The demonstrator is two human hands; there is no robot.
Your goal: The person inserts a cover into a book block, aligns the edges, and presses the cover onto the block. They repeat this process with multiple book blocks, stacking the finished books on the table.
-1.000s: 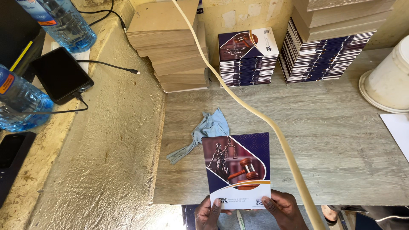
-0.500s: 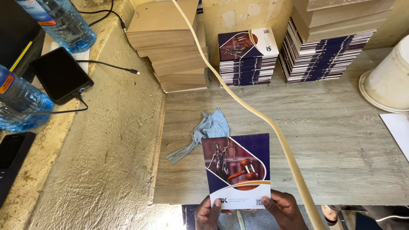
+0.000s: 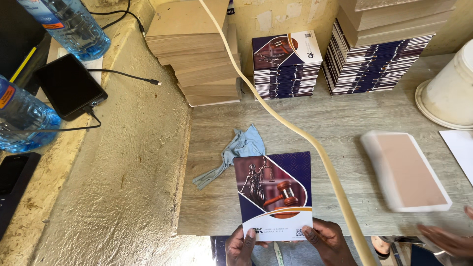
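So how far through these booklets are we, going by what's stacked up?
Done: two stacks of printed booklets at the table's back. In hand: left hand and right hand hold one booklet by its bottom edge. Left: a stack of plain brown boards, plus a blurred brown-faced block.

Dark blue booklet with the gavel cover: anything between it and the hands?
Nothing visible. The left hand and right hand both grip the dark blue booklet at its white bottom edge, thumbs on the cover. The beige hose runs just right of it, and the light blue rag lies at its upper left.

Two bare hands — left hand, right hand, no sleeves
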